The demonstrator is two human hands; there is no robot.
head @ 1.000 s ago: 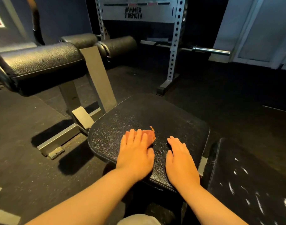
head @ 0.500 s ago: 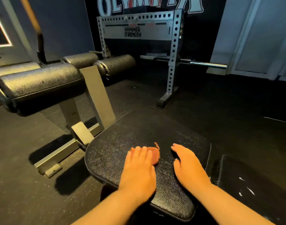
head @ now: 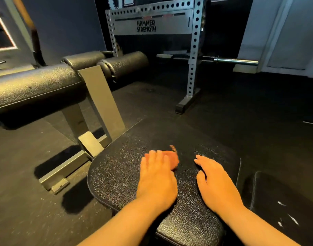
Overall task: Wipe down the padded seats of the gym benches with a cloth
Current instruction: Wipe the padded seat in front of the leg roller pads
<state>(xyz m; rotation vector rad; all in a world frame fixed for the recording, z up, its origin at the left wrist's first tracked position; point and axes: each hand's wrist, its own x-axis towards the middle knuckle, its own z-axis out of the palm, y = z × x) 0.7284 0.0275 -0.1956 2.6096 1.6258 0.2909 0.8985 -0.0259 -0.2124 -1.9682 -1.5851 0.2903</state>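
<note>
Mid-wipe on the padded seat (head: 116,174): left hand (head: 156,181) flat, fingers (head: 153,158) straight, pressing the cloth (head: 172,157); right hand (head: 217,181) resting flat, grasping nothing. Next, likely sweeping toward unwiped edges

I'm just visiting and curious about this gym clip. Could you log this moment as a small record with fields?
place: gym floor with benches and a rack
seat being wiped: black padded seat
cloth: reddish cloth, flat on the seat, mostly under the fingers
left hand: pressing the cloth with straight fingers, blurred
right hand: resting flat on the seat, apart from the cloth
behind: Hammer Strength rack, roller pads
</note>
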